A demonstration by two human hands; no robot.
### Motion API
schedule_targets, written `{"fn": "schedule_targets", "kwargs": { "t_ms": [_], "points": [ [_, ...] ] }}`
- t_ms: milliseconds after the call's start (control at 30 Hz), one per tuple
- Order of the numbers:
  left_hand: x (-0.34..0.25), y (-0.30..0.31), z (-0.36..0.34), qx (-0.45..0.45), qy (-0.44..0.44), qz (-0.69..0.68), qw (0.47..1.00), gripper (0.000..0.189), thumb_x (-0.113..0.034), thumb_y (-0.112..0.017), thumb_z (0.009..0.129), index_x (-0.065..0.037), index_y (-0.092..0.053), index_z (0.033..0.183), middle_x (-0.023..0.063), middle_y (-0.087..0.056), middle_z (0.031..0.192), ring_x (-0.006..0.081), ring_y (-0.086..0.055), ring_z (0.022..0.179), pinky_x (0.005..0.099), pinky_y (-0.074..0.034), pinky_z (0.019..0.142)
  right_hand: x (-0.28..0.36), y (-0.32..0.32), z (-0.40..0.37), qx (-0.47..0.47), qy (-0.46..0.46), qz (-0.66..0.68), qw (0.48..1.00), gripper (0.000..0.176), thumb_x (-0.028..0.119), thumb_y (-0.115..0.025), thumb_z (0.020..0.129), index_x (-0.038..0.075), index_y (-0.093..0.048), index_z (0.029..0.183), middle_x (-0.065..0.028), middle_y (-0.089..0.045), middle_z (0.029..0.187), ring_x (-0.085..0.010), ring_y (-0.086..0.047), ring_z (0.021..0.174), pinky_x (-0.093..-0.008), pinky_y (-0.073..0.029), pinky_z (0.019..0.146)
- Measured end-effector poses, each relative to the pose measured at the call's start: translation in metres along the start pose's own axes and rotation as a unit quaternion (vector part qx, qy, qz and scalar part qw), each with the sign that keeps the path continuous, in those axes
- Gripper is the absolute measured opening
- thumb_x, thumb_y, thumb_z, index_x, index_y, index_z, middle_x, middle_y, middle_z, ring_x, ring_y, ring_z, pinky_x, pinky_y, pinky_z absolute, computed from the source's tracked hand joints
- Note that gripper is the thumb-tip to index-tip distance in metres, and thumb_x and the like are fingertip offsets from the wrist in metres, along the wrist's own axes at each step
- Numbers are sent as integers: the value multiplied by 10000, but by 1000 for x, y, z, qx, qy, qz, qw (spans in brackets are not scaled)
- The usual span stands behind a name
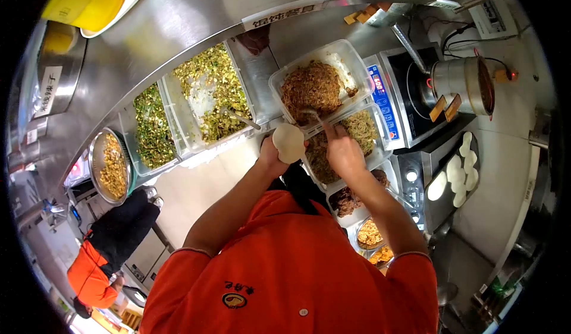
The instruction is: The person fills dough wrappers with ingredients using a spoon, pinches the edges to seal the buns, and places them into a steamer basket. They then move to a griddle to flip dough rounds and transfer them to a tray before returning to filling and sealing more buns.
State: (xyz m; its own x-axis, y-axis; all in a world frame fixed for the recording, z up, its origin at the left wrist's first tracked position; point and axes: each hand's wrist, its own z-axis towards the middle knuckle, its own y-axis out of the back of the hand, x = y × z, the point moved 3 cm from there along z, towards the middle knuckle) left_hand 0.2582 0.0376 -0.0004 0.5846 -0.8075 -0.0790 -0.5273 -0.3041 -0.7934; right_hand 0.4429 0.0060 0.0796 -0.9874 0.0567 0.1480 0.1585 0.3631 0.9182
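Resting on my left hand is a pale round dough wrapper, its fingers partly hidden beneath it. My right hand grips the handle of a metal spoon, whose head dips into the near edge of a brown shredded filling. That filling lies in a clear plastic tub in front of me. Beneath my right hand is a second tub of greenish shredded filling. To the left, another spoon leans in a tub of chopped yellow-green filling.
Farther left are a dark green filling and a metal bowl. On the right, a pot stands by an induction cooker, near a dark griddle with several pale dough pieces. A co-worker is at lower left.
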Motion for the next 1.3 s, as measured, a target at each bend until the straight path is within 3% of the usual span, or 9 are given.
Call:
{"fn": "schedule_targets", "kwargs": {
  "t_ms": [67,100,233,300,400,433,733,1033,1300],
  "points": [
    [-1,2,0,3,-7,12,1000,361,-298,-385,1061,-48,-591,1220,134,-674,1101,346,-671,998,471,-560,886,-8,0,9,-7,-10,6,1000,684,-2,-539,820,24,-427,1495,-321,-598,1258,-430,-718,805,-483,-611,714],
    [-2,2,-1,5,-15,26,1000,362,-301,-385,1060,-50,-594,1216,135,-675,1110,346,-671,1002,473,-560,888,-5,1,10,-104,38,-19,994,183,83,-605,797,42,-762,714,-200,-680,624,-319,-745,700,-454,-619,674],
    [-7,-1,1,-24,-18,8,1000,355,-281,-374,1061,-50,-595,1215,136,-675,1112,347,-669,1010,472,-560,894,-10,-7,3,-53,47,-50,996,177,88,-602,812,45,-745,718,-205,-688,656,-320,-735,678,-442,-613,634],
    [-7,-2,-1,-33,-10,12,999,350,-264,-369,1060,-43,-592,1217,137,-673,1116,346,-669,1011,471,-562,898,-17,-1,1,14,-2,-45,999,496,-4,-576,815,-27,-617,1308,-315,-658,1170,-401,-729,787,-453,-621,673],
    [-9,-1,-2,-30,-27,51,998,359,-260,-357,1063,-32,-585,1220,142,-671,1114,344,-673,1002,466,-567,889,-9,14,19,151,0,-61,987,267,6,-580,824,-31,-740,1035,-275,-721,953,-376,-742,823,-440,-624,706],
    [-10,-3,-2,-29,-28,52,998,359,-260,-357,1063,-32,-585,1220,142,-671,1114,344,-673,1002,466,-567,889,-1,23,16,57,3,-67,996,178,23,-587,841,-5,-761,827,-238,-728,801,-349,-752,843,-425,-623,729],
    [-10,4,4,-39,-19,49,998,394,-278,-317,1077,-26,-565,1251,152,-657,1135,345,-676,994,455,-571,876,28,-6,65,71,105,-54,990,140,13,-642,821,-11,-721,935,-223,-717,958,-357,-713,949,-447,-593,808],
    [-9,8,5,-12,-15,7,1000,432,-309,-302,1081,-19,-538,1299,166,-645,1178,375,-672,1018,468,-565,898,-17,-2,82,171,-3,157,973,196,49,-635,862,-12,-724,1025,-267,-694,1023,-404,-679,991,-455,-544,838],
    [-14,-10,-10,-45,-59,74,994,412,-313,-325,1078,-24,-555,1260,147,-654,1176,331,-676,1025,460,-564,910,-56,21,39,244,-214,569,756,308,51,-569,1001,11,-646,1296,-44,-632,806,-80,-506,633,-258,-393,491]
  ]
}}
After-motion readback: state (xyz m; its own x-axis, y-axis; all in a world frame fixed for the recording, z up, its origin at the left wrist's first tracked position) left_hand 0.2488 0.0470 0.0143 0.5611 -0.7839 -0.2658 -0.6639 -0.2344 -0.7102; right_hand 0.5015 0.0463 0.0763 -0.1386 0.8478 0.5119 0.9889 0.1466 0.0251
